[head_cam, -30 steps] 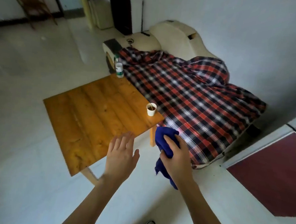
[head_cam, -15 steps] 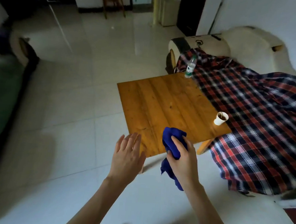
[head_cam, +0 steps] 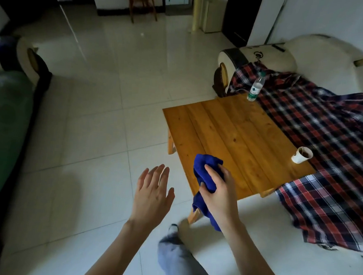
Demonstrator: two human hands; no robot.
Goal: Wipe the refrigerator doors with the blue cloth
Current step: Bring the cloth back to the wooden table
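Gripping blue cloth (head_cam: 205, 170), R hand (head_cam: 219, 195); cup (head_cam: 302, 155) holds brown liquid

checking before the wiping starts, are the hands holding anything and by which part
The right hand grips the blue cloth bunched around its middle, with ends sticking out above and below the fist. The left hand is open and empty.

Both bare forearms reach forward from the lower edge of the view. Left hand (head_cam: 153, 194): back toward the camera, fingers (head_cam: 160, 174) extended and slightly spread, thumb out to the side, nothing in its grip. Right hand (head_cam: 219, 192): fingers curled, thumb on top, grip closed round a bunched blue cloth (head_cam: 206, 173), whose ends show above and below the fist. The two hands are near each other, not touching. One trousered leg (head_cam: 179, 258) steps forward between the forearms.
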